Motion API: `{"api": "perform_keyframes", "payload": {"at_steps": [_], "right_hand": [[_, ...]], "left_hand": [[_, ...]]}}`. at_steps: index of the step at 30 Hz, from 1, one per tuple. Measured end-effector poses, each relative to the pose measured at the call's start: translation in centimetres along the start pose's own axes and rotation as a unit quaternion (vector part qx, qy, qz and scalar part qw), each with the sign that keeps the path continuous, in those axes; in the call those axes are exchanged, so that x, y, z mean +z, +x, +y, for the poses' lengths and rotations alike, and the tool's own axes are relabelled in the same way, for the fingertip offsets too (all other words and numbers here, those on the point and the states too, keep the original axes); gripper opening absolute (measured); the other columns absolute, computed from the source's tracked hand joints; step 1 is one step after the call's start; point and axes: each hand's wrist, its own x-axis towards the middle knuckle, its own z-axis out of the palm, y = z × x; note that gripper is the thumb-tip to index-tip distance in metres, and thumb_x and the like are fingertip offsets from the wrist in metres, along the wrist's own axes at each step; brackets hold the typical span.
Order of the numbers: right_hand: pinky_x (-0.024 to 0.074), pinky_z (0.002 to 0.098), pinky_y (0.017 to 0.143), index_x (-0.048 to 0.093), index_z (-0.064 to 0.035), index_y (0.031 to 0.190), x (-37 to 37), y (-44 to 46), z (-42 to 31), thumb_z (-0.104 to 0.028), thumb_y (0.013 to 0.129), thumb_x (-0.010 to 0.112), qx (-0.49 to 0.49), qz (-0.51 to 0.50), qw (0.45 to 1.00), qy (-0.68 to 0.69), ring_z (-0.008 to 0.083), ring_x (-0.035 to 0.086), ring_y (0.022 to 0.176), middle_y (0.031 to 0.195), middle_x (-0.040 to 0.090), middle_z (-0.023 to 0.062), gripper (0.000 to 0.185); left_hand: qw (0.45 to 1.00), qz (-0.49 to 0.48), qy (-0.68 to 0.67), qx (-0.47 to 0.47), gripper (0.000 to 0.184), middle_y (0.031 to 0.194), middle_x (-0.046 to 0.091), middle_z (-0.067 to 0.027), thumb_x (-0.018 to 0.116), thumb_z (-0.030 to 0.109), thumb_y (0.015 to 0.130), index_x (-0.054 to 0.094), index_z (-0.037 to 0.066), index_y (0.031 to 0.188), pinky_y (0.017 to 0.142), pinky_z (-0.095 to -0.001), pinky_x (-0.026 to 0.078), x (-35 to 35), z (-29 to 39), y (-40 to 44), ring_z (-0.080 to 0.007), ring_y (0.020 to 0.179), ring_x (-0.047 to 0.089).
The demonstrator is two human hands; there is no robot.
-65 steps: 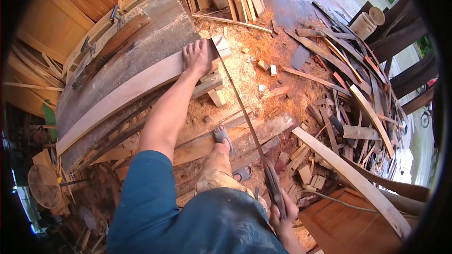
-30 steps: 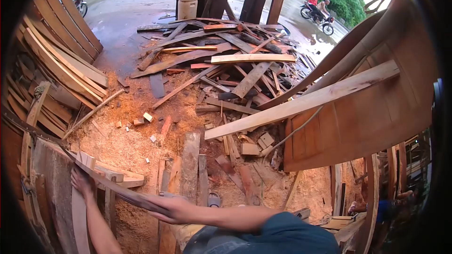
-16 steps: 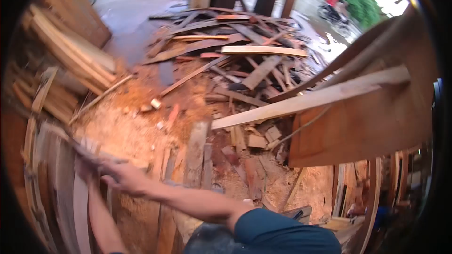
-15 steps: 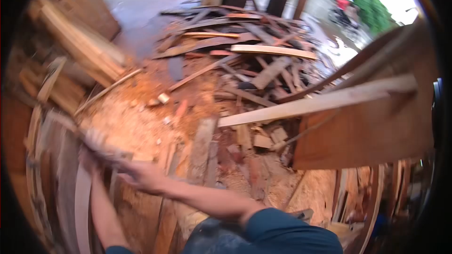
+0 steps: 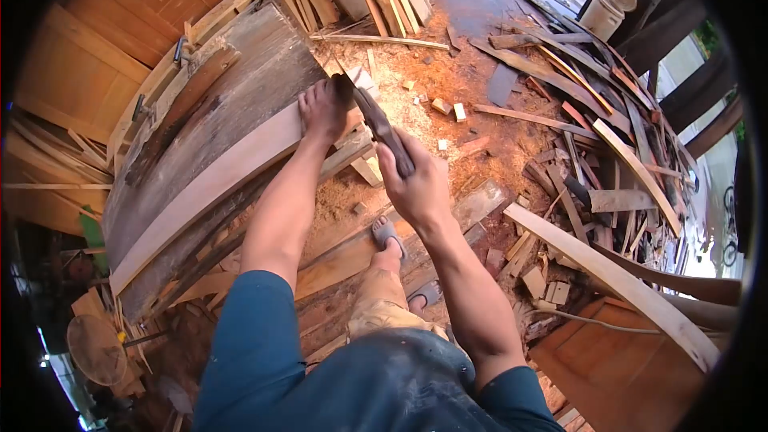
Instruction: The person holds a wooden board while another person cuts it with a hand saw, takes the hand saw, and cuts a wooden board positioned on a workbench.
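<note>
My right hand (image 5: 420, 184) is closed around the dark wooden handle of what looks like a handsaw (image 5: 382, 130). Its thin blade is seen nearly edge-on and points away from me. Just left of it, my left hand (image 5: 322, 112) grips the far end of a pale curved board (image 5: 216, 168), with the fingers over its top. That board lies along the near edge of a worn wooden workbench (image 5: 240, 60). The saw's tip is close to my left hand and the board's end; whether it touches the wood I cannot tell.
A rough brown wood piece (image 5: 180, 108) lies on the bench. Sawdust and offcuts (image 5: 460, 112) cover the floor by my sandalled feet (image 5: 388, 236). A long pale plank (image 5: 608, 276) slants at the right, before a scrap wood pile (image 5: 592, 112). A bucket (image 5: 602, 16) stands behind.
My view has swung left and down onto the bench. My hands, blurred and close together before, are now apart, the left on the board's end and the right on the saw handle.
</note>
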Motion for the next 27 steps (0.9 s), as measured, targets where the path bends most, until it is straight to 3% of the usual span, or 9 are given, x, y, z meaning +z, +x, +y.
{"api": "perform_keyframes", "payload": {"at_steps": [4, 8, 12, 15, 17, 21, 23, 24, 27], "right_hand": [[0.0558, 0.0347, 0.079, 0.059, -0.002, 0.132, -6.8, -12.6, 1.6, -0.014, 0.09, 0.067, -0.012, -0.008, 0.999, -0.033, 0.0279, 0.073, 0.093, 0.102, 0.072, 0.0191, 0.045], [0.0569, 0.0354, 0.083, 0.062, 0.0078, 0.123, -15.7, -25.5, -0.1, -0.024, 0.089, 0.058, 0.014, -0.017, 0.997, -0.076, 0.0299, 0.073, 0.095, 0.106, 0.072, 0.0232, 0.046], [0.0566, 0.0351, 0.076, 0.061, 0.0015, 0.124, -4.9, -10.3, 4.4, -0.019, 0.09, 0.066, -0.071, 0.027, 0.996, -0.053, 0.0304, 0.073, 0.087, 0.1, 0.071, 0.0225, 0.04], [0.0547, 0.0403, 0.068, 0.062, -0.0057, 0.125, 1.3, -0.2, 1.2, -0.025, 0.093, 0.066, -0.004, 0.008, 1.0, -0.008, 0.0348, 0.07, 0.076, 0.086, 0.069, 0.0238, 0.037], [0.0547, 0.0403, 0.068, 0.063, -0.0054, 0.124, 0.9, 0.4, 0.2, -0.026, 0.093, 0.066, 0.04, -0.02, 0.998, 0.032, 0.036, 0.07, 0.076, 0.084, 0.069, 0.0234, 0.037], [0.0565, 0.037, 0.074, 0.06, 0.0032, 0.127, -8.4, -16.9, 4.3, -0.017, 0.085, 0.069, -0.029, -0.005, 0.996, -0.085, 0.0328, 0.073, 0.083, 0.1, 0.071, 0.0226, 0.048], [0.057, 0.0351, 0.075, 0.062, 0.0097, 0.121, -14.6, -26.0, 3.1, -0.03, 0.088, 0.065, -0.035, -0.005, 0.985, -0.17, 0.0303, 0.074, 0.086, 0.103, 0.072, 0.0224, 0.052], [0.0571, 0.0352, 0.073, 0.063, 0.0098, 0.12, -16.4, -29.5, 3.5, -0.035, 0.088, 0.063, 0.043, -0.015, 0.996, -0.082, 0.0293, 0.074, 0.084, 0.101, 0.073, 0.0218, 0.055], [0.0565, 0.0377, 0.069, 0.065, 0.0, 0.12, -10.1, -17.9, 3.9, -0.025, 0.091, 0.062, -0.052, 0.023, 0.993, -0.104, 0.0307, 0.074, 0.079, 0.091, 0.072, 0.0212, 0.039]], "left_hand": [[0.997, -0.07, 0.005, -0.033, 0.073, 0.14, 0.046, -0.0166, 0.068, 0.017, 0.078, 0.04, 0.003, 0.144, 0.11, -0.0489, 0.026, -1.5, 1.0, -0.4, -0.0347, 0.132, 0.041], [0.997, -0.074, -0.016, -0.029, 0.095, 0.144, 0.043, -0.0191, 0.082, 0.039, 0.073, 0.035, 0.003, 0.148, 0.116, -0.0501, 0.022, -1.4, 0.8, -0.3, -0.0354, 0.136, 0.037], [0.997, -0.067, 0.012, -0.042, 0.084, 0.143, 0.044, -0.0193, 0.073, 0.026, 0.078, 0.033, 0.009, 0.15, 0.112, -0.0515, 0.027, -1.8, 1.4, -0.8, -0.0352, 0.135, 0.039], [0.998, -0.054, 0.013, -0.028, 0.088, 0.14, 0.046, -0.0177, 0.079, 0.034, 0.074, 0.035, 0.009, 0.147, 0.11, -0.0512, 0.027, 0.9, -0.4, -0.4, -0.0348, 0.131, 0.041], [0.996, -0.078, 0.008, -0.032, 0.091, 0.137, 0.048, -0.0174, 0.08, 0.036, 0.075, 0.034, 0.007, 0.148, 0.111, -0.0505, 0.027, -1.4, 0.8, -0.4, -0.0345, 0.13, 0.043], [0.992, -0.111, -0.019, -0.048, 0.105, 0.146, 0.041, -0.0198, 0.083, 0.041, 0.072, 0.028, 0.004, 0.152, 0.118, -0.0543, 0.021, -2.3, 1.4, -0.3, -0.0377, 0.139, 0.035], [0.991, -0.121, -0.025, -0.044, 0.105, 0.146, 0.04, -0.0211, 0.084, 0.04, 0.072, 0.027, 0.004, 0.152, 0.118, -0.0556, 0.02, -2.9, 1.6, -0.4, -0.0392, 0.139, 0.034], [0.991, -0.123, -0.028, -0.045, 0.105, 0.147, 0.04, -0.0217, 0.084, 0.04, 0.072, 0.027, 0.004, 0.153, 0.118, -0.0562, 0.02, -3.2, 1.7, -0.5, -0.0399, 0.139, 0.034], [0.993, -0.108, -0.039, -0.042, 0.099, 0.145, 0.041, -0.0221, 0.083, 0.038, 0.072, 0.032, 0.004, 0.149, 0.118, -0.0557, 0.02, -3.1, 1.8, -0.1, -0.0395, 0.138, 0.036]]}}
